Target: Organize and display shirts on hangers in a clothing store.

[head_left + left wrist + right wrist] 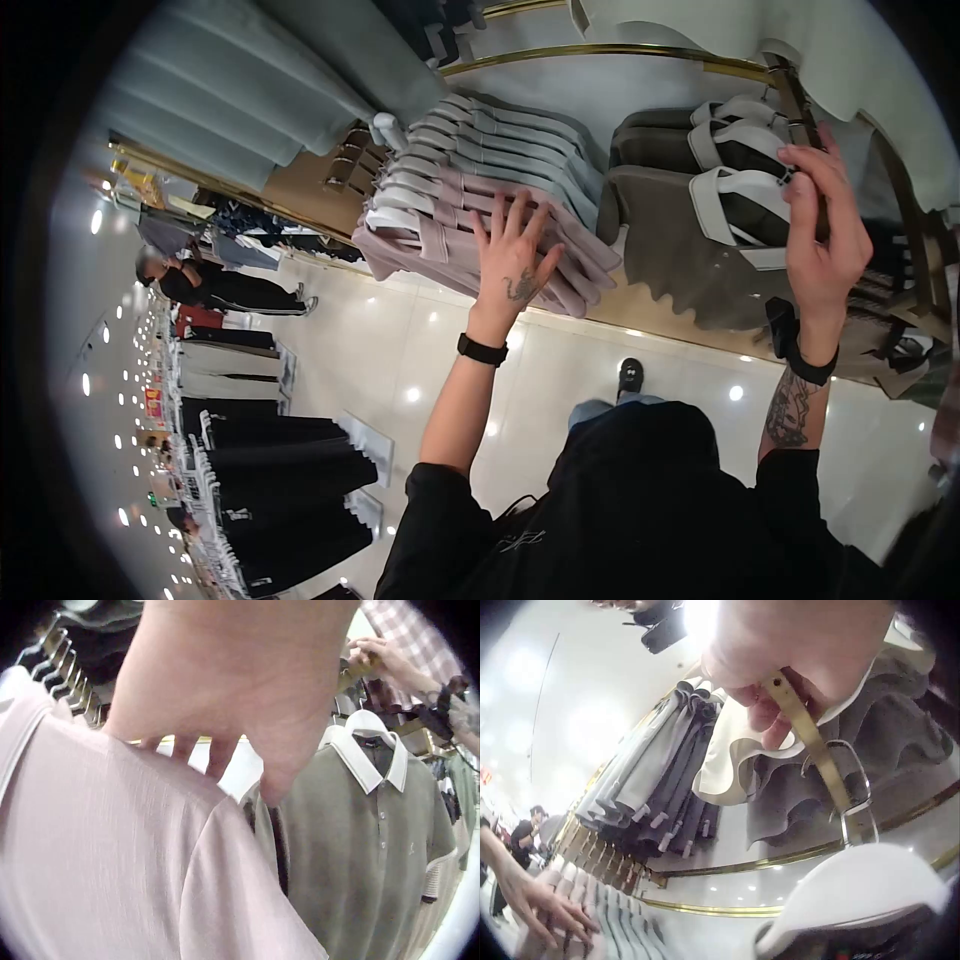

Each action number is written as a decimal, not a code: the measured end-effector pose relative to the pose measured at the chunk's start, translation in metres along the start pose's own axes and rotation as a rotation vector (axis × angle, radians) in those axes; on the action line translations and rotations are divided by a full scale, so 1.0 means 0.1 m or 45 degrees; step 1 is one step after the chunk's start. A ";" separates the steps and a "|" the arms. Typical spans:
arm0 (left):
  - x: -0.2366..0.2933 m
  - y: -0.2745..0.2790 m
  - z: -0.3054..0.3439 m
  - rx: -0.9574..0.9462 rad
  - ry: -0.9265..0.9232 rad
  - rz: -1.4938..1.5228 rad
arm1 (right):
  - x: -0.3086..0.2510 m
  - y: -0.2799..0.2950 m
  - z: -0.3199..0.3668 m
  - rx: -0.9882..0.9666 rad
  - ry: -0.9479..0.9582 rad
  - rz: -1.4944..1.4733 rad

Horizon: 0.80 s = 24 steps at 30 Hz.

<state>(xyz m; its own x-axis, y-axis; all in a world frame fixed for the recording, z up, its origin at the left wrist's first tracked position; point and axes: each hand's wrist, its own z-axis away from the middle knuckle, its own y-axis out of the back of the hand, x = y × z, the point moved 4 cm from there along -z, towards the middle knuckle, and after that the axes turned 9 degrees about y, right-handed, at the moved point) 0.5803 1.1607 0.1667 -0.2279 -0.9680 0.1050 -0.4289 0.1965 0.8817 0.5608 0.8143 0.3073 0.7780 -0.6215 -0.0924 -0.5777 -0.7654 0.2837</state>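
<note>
My left hand (513, 252) rests with spread fingers on the shoulders of the pink shirts (440, 255), which hang on white hangers in a row. In the left wrist view, its palm is over a pink shirt's shoulder (142, 817). My right hand (830, 230) is raised at the brass hanging bar (810, 739), its fingers curled round the bar. Just beside it, a metal hanger hook (859, 780) sits on that bar. Under this hand hang olive-grey polo shirts (352, 840) with white collars on white hangers (755, 185).
Pale green shirts (530, 140) hang behind the pink ones. Grey-green garments (240, 80) hang on an upper level. A brass rail (600, 50) runs along the wall. Across the aisle stand racks of black trousers (290, 500). A person (225, 285) in black stands farther off on the tiled floor.
</note>
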 end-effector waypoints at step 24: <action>-0.65 0.08 0.27 0.084 0.187 0.126 | 0.21 -0.04 0.20 0.074 0.013 -0.019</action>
<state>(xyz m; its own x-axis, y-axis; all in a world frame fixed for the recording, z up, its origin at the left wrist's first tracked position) 0.5682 1.2294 0.1545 -0.1439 -0.9549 0.2598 -0.4681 0.2970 0.8323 0.5746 0.8016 0.2853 0.7889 -0.6084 -0.0864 -0.5791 -0.7831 0.2265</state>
